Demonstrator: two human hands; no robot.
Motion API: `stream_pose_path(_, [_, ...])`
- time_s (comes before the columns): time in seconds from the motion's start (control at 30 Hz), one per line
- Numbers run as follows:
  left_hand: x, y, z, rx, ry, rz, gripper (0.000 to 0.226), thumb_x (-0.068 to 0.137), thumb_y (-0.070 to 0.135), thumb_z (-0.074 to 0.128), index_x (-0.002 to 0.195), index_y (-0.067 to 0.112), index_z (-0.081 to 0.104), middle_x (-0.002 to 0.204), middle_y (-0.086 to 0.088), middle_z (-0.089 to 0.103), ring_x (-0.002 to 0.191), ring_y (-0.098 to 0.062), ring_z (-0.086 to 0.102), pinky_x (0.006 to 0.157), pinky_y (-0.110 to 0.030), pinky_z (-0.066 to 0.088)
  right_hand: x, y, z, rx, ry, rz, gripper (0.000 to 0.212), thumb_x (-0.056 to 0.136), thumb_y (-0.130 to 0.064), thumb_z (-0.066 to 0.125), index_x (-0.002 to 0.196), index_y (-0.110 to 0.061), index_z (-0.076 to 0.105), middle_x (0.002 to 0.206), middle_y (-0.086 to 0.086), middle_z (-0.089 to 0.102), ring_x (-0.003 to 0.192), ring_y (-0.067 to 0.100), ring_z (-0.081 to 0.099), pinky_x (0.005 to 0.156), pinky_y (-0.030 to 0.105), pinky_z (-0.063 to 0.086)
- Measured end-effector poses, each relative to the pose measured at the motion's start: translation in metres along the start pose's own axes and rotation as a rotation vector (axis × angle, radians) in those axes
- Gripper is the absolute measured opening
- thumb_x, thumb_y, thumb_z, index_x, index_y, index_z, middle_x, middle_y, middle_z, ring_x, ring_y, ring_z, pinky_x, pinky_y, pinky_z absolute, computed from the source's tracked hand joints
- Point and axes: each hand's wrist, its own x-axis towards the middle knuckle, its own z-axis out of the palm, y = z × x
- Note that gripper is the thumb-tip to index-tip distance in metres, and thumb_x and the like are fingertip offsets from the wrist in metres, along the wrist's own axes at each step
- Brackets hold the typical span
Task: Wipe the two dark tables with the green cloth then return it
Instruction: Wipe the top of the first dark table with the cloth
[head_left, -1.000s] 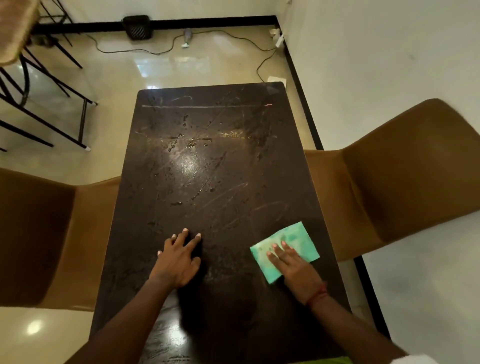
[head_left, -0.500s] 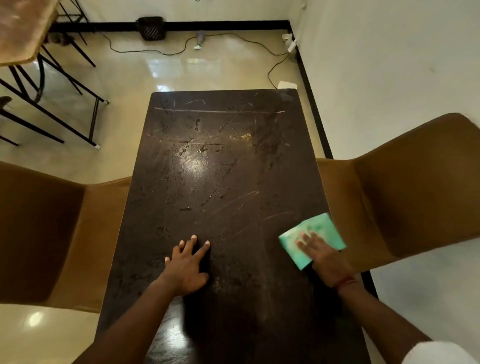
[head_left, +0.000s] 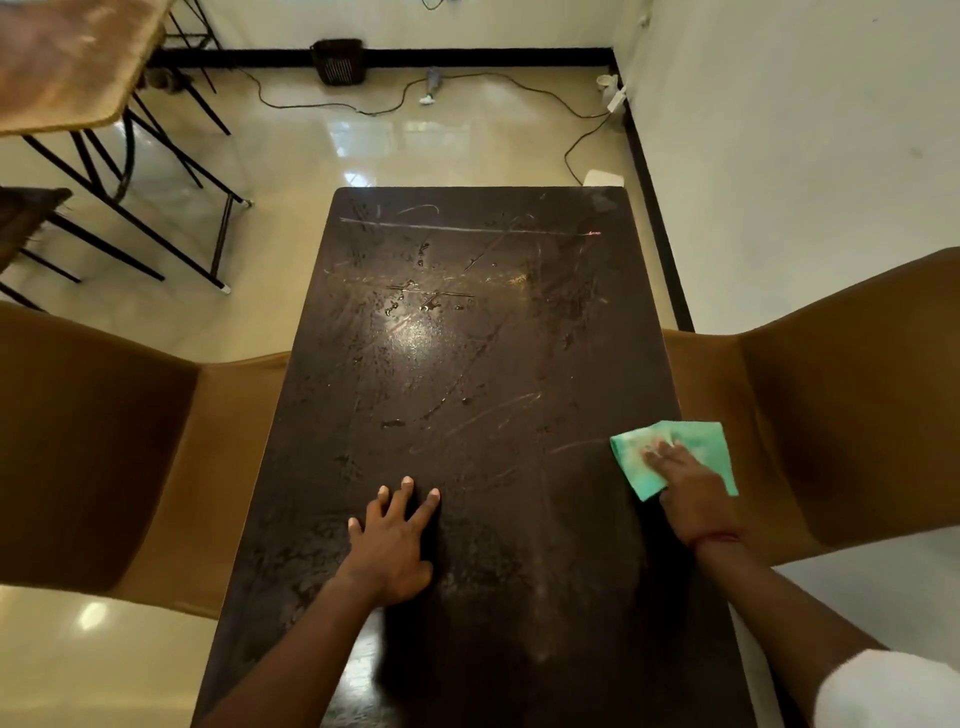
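Green cloth (head_left: 691, 447) flat under open right hand (head_left: 693, 493), overhanging dark table (head_left: 467, 364) right edge, long axis crosswise.

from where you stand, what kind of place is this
Probably a small cafe or canteen: a dark table with tan chairs on both sides, and a second table on a glossy tiled floor.

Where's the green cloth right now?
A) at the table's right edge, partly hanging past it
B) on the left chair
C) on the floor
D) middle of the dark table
A: the green cloth lies under the right hand at the dark table's right edge, its far corner overhanging toward the right chair.
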Motion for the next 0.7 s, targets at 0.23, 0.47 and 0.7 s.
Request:
stream_pose_path(0.23, [-0.004, 0.006, 0.012, -0.009, 0.117, -0.026, 0.085, 0.089, 0.041, 0.05, 0.154, 0.036, -0.005, 0.162, -0.003, -0.018, 0.147, -0.035, -0.016, 0.114, -0.069, 0.003, -0.014, -0.111, 0.05, 0.038, -0.015, -0.157, 0.063, 0.059, 0.013, 0.067, 0.116, -0.012, 0.065, 0.128, 0.017, 0.058, 0.12, 0.043, 0.051, 0.096, 0.05, 0.044])
stream_pose_path(0.47, [-0.007, -0.02, 0.016, 0.019, 0.329, 0.04, 0.073, 0.091, 0.051, 0.03, 0.153, 0.037, -0.005, 0.162, -0.001, -0.02, 0.148, -0.027, -0.018, 0.117, -0.063, 0.003, 0.01, -0.025, 0.004, -0.08, -0.057, -0.256, 0.061, 0.073, 0.012, 0.044, 0.128, -0.01, 0.052, 0.133, 0.013, 0.054, 0.125, 0.036, 0.046, 0.097, 0.051, 0.046])
stream_pose_path(0.7, [-0.001, -0.086, 0.0, -0.023, 0.408, -0.064, 0.078, 0.085, 0.063, 0.008, 0.156, 0.029, 0.006, 0.163, -0.005, -0.01, 0.149, -0.028, -0.011, 0.118, -0.059, 0.003, -0.01, -0.173, 0.062, 0.008, -0.059, -0.114, 0.053, 0.068, 0.01, 0.064, 0.117, -0.011, 0.064, 0.13, 0.018, 0.056, 0.119, 0.041, 0.051, 0.096, 0.049, 0.045])
